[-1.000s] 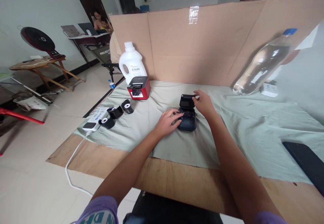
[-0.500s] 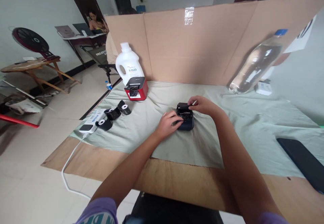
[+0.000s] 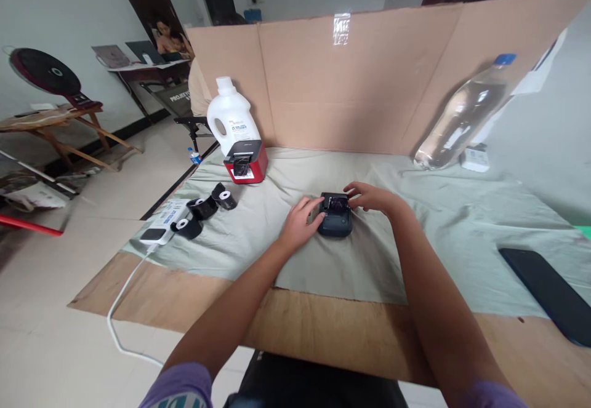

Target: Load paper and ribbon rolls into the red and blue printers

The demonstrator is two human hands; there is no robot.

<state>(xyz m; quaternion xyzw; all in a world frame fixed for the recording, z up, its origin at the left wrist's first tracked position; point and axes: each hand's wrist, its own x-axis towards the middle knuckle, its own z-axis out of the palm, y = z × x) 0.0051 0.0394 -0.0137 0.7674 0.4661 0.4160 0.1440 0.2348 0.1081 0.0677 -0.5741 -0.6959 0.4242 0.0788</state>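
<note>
So there are two printers sitting on the green cloth (image 3: 452,223). The small dark printer (image 3: 335,224) is lying mid-table with its lid down, and both hands are touching it. The left hand (image 3: 299,223) is loosely cupping its left side, fingers half-curled. The right hand (image 3: 369,197) is lying fairly flat with its fingertips resting on the lid, not gripping anything. At 10 o'clock from it, one red printer (image 3: 245,162) is standing in front of one white jug (image 3: 231,119). Three label rolls (image 3: 202,207) are lying at 9 o'clock beside one power strip (image 3: 161,224). One clear bottle (image 3: 462,119) is leaning at 2 o'clock, and one black phone (image 3: 545,291) is lying at 4.
</note>
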